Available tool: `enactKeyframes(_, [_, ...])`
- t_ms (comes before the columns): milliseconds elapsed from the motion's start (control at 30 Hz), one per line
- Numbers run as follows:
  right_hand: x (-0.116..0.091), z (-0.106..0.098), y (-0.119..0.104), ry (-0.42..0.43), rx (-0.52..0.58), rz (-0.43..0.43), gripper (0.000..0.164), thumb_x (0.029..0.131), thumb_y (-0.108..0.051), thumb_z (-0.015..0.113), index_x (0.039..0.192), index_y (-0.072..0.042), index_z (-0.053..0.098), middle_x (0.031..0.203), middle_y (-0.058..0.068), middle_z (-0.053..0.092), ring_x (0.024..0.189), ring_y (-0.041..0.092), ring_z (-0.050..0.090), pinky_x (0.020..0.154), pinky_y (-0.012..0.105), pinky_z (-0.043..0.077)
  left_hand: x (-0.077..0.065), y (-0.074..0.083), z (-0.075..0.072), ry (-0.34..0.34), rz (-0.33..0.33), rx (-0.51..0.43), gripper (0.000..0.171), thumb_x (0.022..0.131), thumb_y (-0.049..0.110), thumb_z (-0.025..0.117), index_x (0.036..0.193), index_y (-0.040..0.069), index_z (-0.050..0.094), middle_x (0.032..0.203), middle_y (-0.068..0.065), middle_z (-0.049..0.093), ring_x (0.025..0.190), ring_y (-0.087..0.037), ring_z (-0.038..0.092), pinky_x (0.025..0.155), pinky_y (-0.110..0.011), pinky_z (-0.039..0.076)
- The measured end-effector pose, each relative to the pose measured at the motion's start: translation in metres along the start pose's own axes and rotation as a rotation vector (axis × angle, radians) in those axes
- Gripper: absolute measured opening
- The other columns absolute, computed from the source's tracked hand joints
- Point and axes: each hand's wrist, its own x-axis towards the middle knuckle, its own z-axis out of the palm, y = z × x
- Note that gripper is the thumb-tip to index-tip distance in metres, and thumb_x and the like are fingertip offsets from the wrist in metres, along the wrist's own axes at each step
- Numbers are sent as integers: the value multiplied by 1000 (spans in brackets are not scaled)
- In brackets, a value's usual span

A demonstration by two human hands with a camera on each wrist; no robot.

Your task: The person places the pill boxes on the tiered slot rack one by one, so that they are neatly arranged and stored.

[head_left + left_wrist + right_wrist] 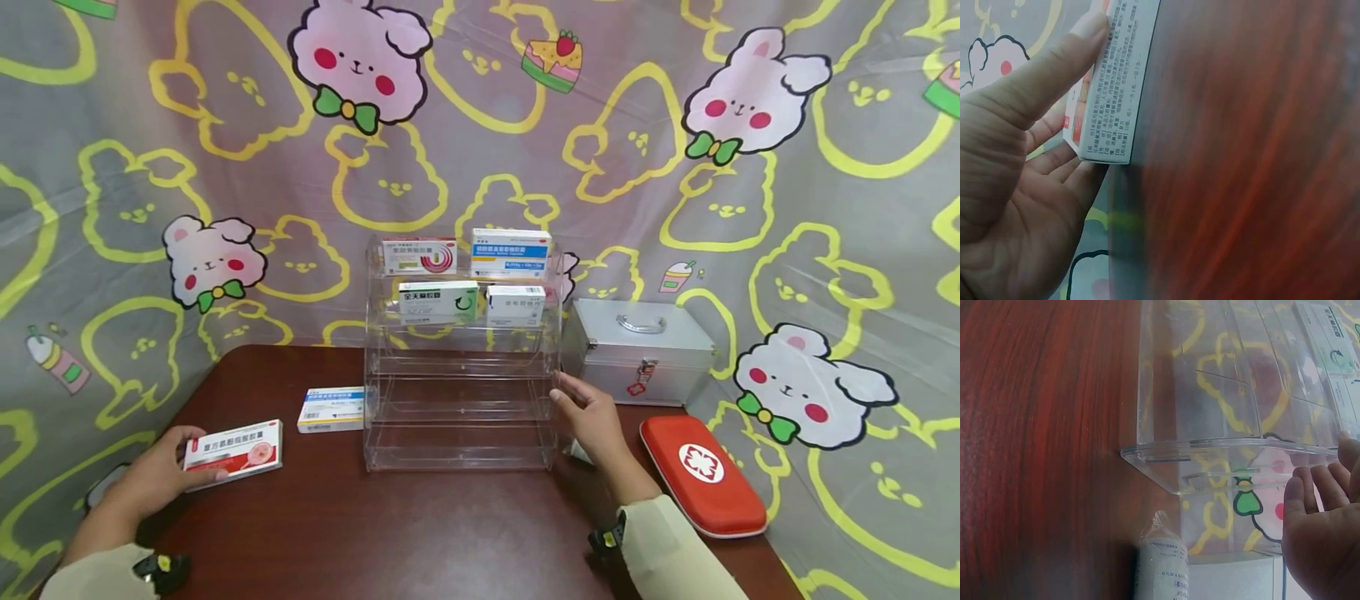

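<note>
My left hand (153, 475) grips a white and red medicine box (238, 448) by its left end, thumb in front, fingers behind. The left wrist view shows the printed side of this box, held close to the table. At the middle stands a clear tiered display rack (461, 457). My right hand (594, 421) is at the rack's right side panel, its fingers fairly straight and its thumb by the edge. Medicine boxes fill parts of the upper tiers: a red-and-white one (420, 257), a blue-and-white one (511, 253), a green-and-white one (438, 300) and a small white one (515, 305).
Left of the rack, a blue-and-white box (332, 410) lies on the brown table (450, 533). A silver case (637, 342) and a red first-aid pouch (705, 479) stand to the right. Beside the rack's right foot lies a plastic-wrapped white roll (1163, 569). Patterned cloth (480, 150) hangs behind.
</note>
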Motion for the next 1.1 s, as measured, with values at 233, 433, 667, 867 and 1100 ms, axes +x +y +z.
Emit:
enactKeyframes(233, [0,1,2,6,8,-8,46,104,-18,77,148,-6,68,150,12,68,141,29,64,96,6,51,-7,5,-5,77,51,-20,75,87,18,93,135,-15,45,127,-44,61,111,-49,67,70,-20,50])
enactKeyframes(433, [1,0,2,4,-6,-4,46,105,-20,76,148,-8,68,150,11,69,141,28,64,95,6,51,-10,4,-8,152,112,-20,56,90,10,89,127,-13,54,119,-39,68,94,-6,69,66,-13,50])
enactKeyframes(667, [0,1,4,5,-5,-6,46,105,-20,77,148,-7,69,149,11,69,140,28,64,95,6,51,-13,7,-6,199,190,-91,35,102,9,77,124,-14,60,116,-35,70,86,24,49,69,-10,54])
enactKeyframes(867, [0,1,5,4,3,2,45,105,-20,76,148,-7,68,150,11,68,140,28,64,95,6,51,-19,9,-6,199,213,-302,27,106,6,70,124,-13,62,104,6,76,87,17,61,70,-13,57])
enactKeyframes(1100, [0,0,3,9,-5,-11,46,106,-21,76,148,-7,68,150,11,68,141,29,64,97,5,49,-24,30,-13,209,329,-630,28,104,-4,70,118,21,74,106,28,74,93,9,71,76,-12,60])
